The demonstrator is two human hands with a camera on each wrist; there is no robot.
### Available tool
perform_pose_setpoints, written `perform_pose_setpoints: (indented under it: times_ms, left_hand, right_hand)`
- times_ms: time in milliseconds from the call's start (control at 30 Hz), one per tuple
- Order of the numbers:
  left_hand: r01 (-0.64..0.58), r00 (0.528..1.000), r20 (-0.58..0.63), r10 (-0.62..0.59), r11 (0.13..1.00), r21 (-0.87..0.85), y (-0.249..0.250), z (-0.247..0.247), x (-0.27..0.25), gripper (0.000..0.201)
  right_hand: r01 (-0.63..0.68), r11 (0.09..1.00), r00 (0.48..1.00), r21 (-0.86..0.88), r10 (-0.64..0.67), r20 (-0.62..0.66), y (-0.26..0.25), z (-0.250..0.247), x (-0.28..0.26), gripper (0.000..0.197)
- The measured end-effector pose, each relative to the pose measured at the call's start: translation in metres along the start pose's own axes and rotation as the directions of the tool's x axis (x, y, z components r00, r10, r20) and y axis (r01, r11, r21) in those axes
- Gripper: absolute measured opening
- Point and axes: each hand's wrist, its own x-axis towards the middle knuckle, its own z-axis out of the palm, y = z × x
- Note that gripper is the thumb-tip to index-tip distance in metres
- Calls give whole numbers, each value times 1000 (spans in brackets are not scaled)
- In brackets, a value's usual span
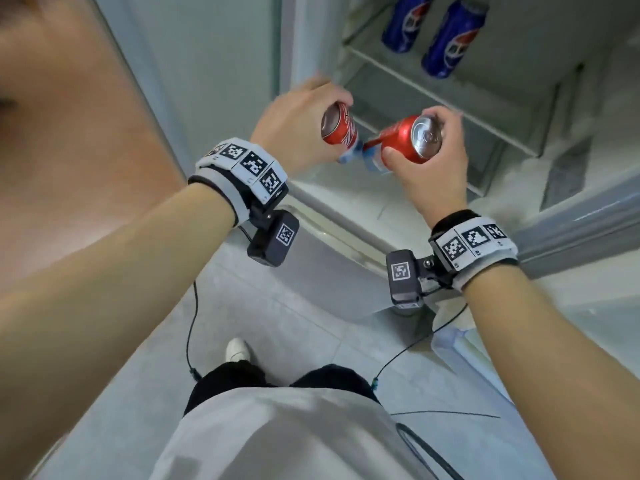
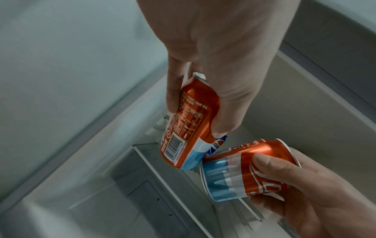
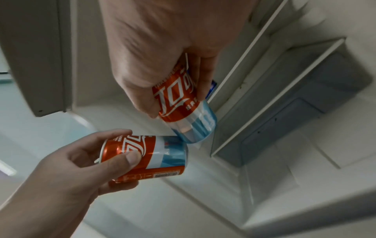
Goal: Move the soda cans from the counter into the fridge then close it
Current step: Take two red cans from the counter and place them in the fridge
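My left hand [image 1: 304, 123] grips a red and blue soda can [image 1: 337, 131] around its side, tilted with its base down and to the right. In my right hand [image 1: 429, 161] is a second red and blue can [image 1: 403, 140], lying almost level with its silver top toward me. The blue bases of both cans meet or nearly meet in front of the open fridge. The left wrist view shows the left can [image 2: 189, 127] above the right one [image 2: 244, 170]. The right wrist view shows the right can [image 3: 183, 103] and the left can [image 3: 148, 154]. Two blue cans [image 1: 405, 22] [image 1: 450, 39] stand on an upper glass shelf [image 1: 408, 74].
Below the shelf sits a clear drawer [image 3: 284, 103] with the fridge floor [image 1: 346, 188] in front of it. The grey door edge [image 1: 571, 230] runs along the right. A peach wall [image 1: 86, 116] is on my left. My white shoe [image 1: 237, 349] stands on the tiled floor.
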Motion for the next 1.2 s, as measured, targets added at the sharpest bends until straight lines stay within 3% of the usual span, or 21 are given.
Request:
perform_pose_setpoints:
  times_ms: [233,433,533,867,1033,1200]
  left_hand:
    - [-229,968,92,233,972,-53,1,4,90,62]
    - [-298,953,20,301,949,-99,20,21,141,57]
    - [-314,946,59,318,947,-72,31,22,167,54]
    - [-315,947,94,308,946,77,35,42,228,44]
    - [-334,939,128,319,935,119,39,45,247,48]
    - [-395,912,195,362,902,174,44,49,259,47]
  right_hand:
    - [-132,986,964,-103,103,-246,-8,-17,31,70]
    - [-172,981,862,-86,108,-496,3,-35,79,69]
    - [-195,979,817,-62,127,-563,12,-42,114,71]
    - [-246,934,911,-259,131,-391,46,-36,225,43]
    - [-239,940,926,-244,145,-348,59,-36,248,69]
    - [-235,948,929,-215,154,-337,68,-33,264,73]
